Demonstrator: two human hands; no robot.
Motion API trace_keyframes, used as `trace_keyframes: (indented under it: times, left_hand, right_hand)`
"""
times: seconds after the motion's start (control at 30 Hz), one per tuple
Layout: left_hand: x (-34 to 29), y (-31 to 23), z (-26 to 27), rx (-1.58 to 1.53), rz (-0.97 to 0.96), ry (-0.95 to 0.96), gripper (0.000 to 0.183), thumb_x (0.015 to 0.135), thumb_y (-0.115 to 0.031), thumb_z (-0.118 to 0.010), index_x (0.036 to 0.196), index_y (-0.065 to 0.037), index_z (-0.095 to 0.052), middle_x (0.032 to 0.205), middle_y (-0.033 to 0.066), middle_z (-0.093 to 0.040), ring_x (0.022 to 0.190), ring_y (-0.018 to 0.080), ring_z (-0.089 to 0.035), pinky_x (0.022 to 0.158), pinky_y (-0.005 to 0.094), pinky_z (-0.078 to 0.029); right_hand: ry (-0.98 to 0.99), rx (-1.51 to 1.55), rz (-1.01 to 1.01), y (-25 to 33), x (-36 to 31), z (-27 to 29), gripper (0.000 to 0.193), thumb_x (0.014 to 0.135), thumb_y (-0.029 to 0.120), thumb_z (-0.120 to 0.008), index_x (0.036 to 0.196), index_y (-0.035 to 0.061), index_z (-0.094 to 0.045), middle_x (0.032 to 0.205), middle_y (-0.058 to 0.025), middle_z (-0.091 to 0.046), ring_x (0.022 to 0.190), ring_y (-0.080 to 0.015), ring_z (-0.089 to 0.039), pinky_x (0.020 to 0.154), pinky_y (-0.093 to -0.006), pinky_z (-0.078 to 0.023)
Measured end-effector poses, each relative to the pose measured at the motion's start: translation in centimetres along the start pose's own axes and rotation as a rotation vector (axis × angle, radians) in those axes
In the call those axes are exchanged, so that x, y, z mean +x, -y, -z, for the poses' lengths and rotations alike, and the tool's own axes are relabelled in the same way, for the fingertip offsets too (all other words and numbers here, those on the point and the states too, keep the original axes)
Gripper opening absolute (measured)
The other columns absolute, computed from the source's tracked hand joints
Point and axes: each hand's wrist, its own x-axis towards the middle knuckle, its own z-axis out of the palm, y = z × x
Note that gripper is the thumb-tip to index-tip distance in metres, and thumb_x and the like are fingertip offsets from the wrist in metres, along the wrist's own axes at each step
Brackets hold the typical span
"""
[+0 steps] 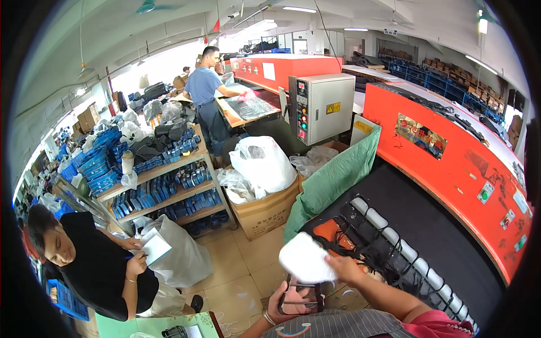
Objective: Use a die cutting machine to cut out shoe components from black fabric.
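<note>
My right hand grips the edge of a flat white rounded piece, which looks like a pad or sheet; its material is not clear. Just below it, my left hand is closed around a small dark frame with crossbars. Fingers show through the frame's opening. The white piece is above the frame and partly overlaps it in view. Beyond my right hand, an orange piece and tangled black cords lie by the row of white rollers at the belt's end.
A black conveyor belt runs under the red machine on the right. Ahead are a green sheet and a cardboard box of white bags. A person writes at left; another works behind. A green table stands near left.
</note>
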Motion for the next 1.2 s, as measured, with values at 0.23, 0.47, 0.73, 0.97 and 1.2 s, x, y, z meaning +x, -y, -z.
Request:
trace_keyframes:
  times: [0.23,0.47,0.73,0.97,1.2]
  left_hand:
    - [0.4,0.2,1.6,0.847,-0.732,-0.338,0.076,0.085,-0.064,-0.045,0.134,-0.006,-0.047,0.134,0.0205,-0.051,0.120,0.0348,-0.054,0.101,0.0506,-0.042]
    - [3.5,1.7,-1.8,0.145,-0.266,0.113,0.067,0.092,-0.055,-0.041,0.146,-0.017,-0.028,0.141,0.0173,-0.044,0.127,0.0445,-0.041,0.093,0.0624,-0.041]
    - [-0.5,3.5,1.9,0.247,-0.537,-0.229,0.064,0.092,-0.060,-0.032,0.142,-0.021,-0.040,0.146,0.0181,-0.038,0.131,0.0361,-0.041,0.106,0.0557,-0.033]
    - [-1.7,8.5,0.5,0.153,-0.655,-0.279,0.068,0.087,-0.050,-0.055,0.141,-0.015,-0.035,0.140,0.0194,-0.043,0.127,0.0339,-0.045,0.104,0.0521,-0.037]
    - [-3.5,11.0,1.6,0.043,-0.488,-0.282,0.073,0.080,-0.046,-0.069,0.137,-0.012,-0.037,0.131,0.0205,-0.052,0.119,0.0334,-0.053,0.099,0.0490,-0.043]
  right_hand:
    - [0.357,-0.134,0.003,1.4,-3.9,-1.8,0.064,0.092,0.058,-0.049,0.093,-0.0034,-0.067,0.065,-0.0127,-0.062,0.048,-0.0175,-0.058,0.048,-0.0335,-0.047]
    - [0.111,0.074,0.062,0.9,1.7,3.2,0.064,0.093,0.056,-0.048,0.082,-0.0049,-0.063,0.058,-0.0087,-0.057,0.042,-0.0165,-0.054,0.040,-0.0324,-0.043]
    - [0.371,-0.182,0.129,-0.4,-2.7,1.1,0.056,0.088,0.052,-0.061,0.084,-0.0033,-0.067,0.062,-0.0070,-0.059,0.050,-0.0129,-0.054,0.046,-0.0306,-0.044]
    - [0.192,-0.028,0.305,-5.8,0.3,2.8,0.041,0.092,0.035,-0.061,0.068,0.0012,-0.060,0.060,0.0026,-0.050,0.057,-0.0050,-0.044,0.049,-0.0252,-0.036]
    - [0.502,-0.194,0.335,-4.7,-2.5,3.9,0.042,0.090,0.034,-0.063,0.067,-0.0009,-0.056,0.060,0.0031,-0.049,0.057,-0.0073,-0.043,0.050,-0.0275,-0.035]
